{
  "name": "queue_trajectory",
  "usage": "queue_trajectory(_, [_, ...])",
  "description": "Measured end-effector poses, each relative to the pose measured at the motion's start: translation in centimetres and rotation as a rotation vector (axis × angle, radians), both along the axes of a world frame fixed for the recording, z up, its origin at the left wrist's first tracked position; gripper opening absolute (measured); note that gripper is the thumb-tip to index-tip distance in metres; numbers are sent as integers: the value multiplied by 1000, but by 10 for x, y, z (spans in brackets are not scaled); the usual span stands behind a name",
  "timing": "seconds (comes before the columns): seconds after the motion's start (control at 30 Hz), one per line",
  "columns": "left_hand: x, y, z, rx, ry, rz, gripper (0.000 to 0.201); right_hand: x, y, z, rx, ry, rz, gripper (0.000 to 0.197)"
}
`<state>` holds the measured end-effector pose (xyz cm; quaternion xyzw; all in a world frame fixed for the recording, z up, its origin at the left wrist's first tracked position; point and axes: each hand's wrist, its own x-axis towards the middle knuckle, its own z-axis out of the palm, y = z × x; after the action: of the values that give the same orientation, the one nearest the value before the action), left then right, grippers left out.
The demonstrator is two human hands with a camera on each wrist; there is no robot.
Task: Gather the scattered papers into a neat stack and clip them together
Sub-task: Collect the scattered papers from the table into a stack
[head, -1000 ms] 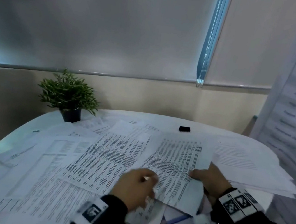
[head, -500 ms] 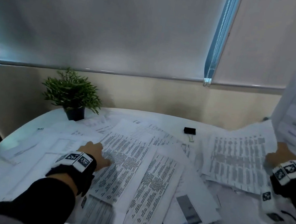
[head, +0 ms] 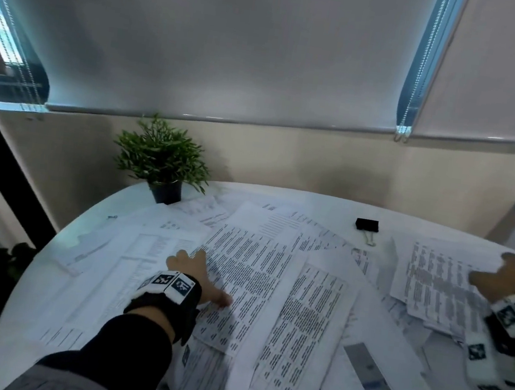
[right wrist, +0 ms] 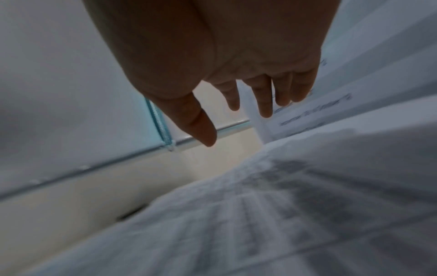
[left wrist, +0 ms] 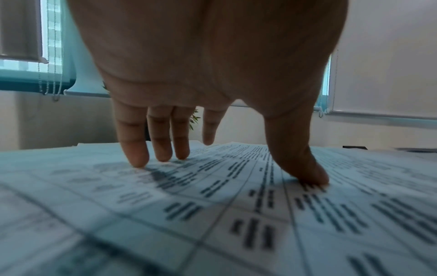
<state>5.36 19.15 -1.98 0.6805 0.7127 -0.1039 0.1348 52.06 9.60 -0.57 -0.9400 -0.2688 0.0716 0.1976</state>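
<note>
Printed papers point(head: 269, 294) lie scattered and overlapping across a round white table point(head: 37, 313). My left hand point(head: 197, 272) rests flat on a dense text sheet point(left wrist: 212, 196) left of centre, straight fingertips point(left wrist: 137, 160) and thumb pressing it. My right hand point(head: 507, 280) hovers at the far right over a loose pile of sheets point(head: 434, 283), fingers point(right wrist: 264, 104) straight and spread, holding nothing. A black binder clip point(head: 366, 225) lies on bare table at the back, between the two hands.
A small potted plant point(head: 163, 163) stands at the table's back left. Roller blinds point(head: 236, 44) cover the windows behind. A white printed board point(right wrist: 331, 104) stands at the right edge, close to my right hand.
A second ago both hands held one sheet near me. The right hand carried it onto the right pile and let go. The left hand reached out and pressed onto a sheet left of centre.
</note>
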Motion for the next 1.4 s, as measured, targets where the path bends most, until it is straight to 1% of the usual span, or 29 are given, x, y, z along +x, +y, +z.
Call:
queue_trajectory(0.03, [-1,0,-1,0,-8,19,122,-29,1,15,-11,70,72,80])
queue_trajectory(0.07, [-3,-1,-2,-5,-25,38,126,-58,1,28,4,127,178,80])
queue_trajectory(0.13, [-7,-3,-3,-24,-69,62,130,-105,3,40,-10,244,441,67])
queue_trajectory(0.17, [-8,-4,-3,-29,-78,68,130,-128,3,41,-50,293,570,64])
queue_trajectory(0.2, [-8,-7,-2,-24,-75,73,129,-147,2,39,-107,335,675,65])
queue_trajectory(0.23, [-8,-8,-1,-7,-66,79,126,-163,3,35,-141,392,753,69])
queue_trajectory(0.3, [-9,-11,3,59,-76,97,116,-192,6,28,-163,502,835,79])
queue_trajectory(0.37, [-14,-11,6,123,-172,120,99,-213,8,22,-168,555,870,82])
queue_trajectory(0.47, [-31,-12,12,157,-358,133,68,-226,9,20,-213,483,873,78])
queue_trajectory(0.57, [-61,-16,17,218,-490,138,25,-218,2,24,-219,414,746,65])
queue_trajectory(0.6, [-73,-18,18,255,-544,158,16,-216,-2,25,-241,381,708,64])
queue_trajectory(0.67, [-98,-26,18,324,-648,212,11,-215,-7,23,-322,299,678,67])
queue_trajectory(0.73, [-117,-34,17,384,-770,261,8,-221,-8,23,-380,213,692,73])
queue_trajectory(0.8, [-132,-45,15,416,-905,327,8,-228,-7,24,-415,170,705,77])
queue_trajectory(0.9, [-145,-58,13,440,-1125,415,11,-241,-3,28,-443,33,751,77])
queue_trajectory(0.93, [-147,-61,12,438,-1204,444,12,-248,-1,30,-403,36,776,76])
queue_trajectory(0.97, [-146,-64,11,434,-1277,476,12,-256,1,31,-336,111,809,76])
queue_trajectory(1.03, [-140,-69,9,420,-1388,532,8,-278,4,37,-144,427,860,78])
queue_trajectory(1.07, [-134,-71,8,406,-1434,549,5,-291,3,41,-61,585,881,75])
queue_trajectory(1.1, [-127,-73,8,381,-1483,555,5,-302,2,43,0,694,914,71])
queue_trajectory(1.17, [-112,-80,11,309,-1615,544,15,-314,1,41,98,753,996,54])
queue_trajectory(1.2, [-106,-83,13,280,-1661,527,19,-315,1,38,174,760,1001,43])
queue_trajectory(1.27, [-96,-88,18,253,-1691,467,25,-314,-1,36,345,781,882,26])
queue_trajectory(1.3, [-93,-89,19,254,-1700,438,28,-311,-1,35,405,791,821,20])
queue_trajectory(1.37, [-91,-91,21,279,-1697,400,27,-303,-3,32,475,829,745,14])
queue_trajectory(1.4, [-92,-89,20,303,-1670,390,24,-299,-4,31,494,848,728,13])
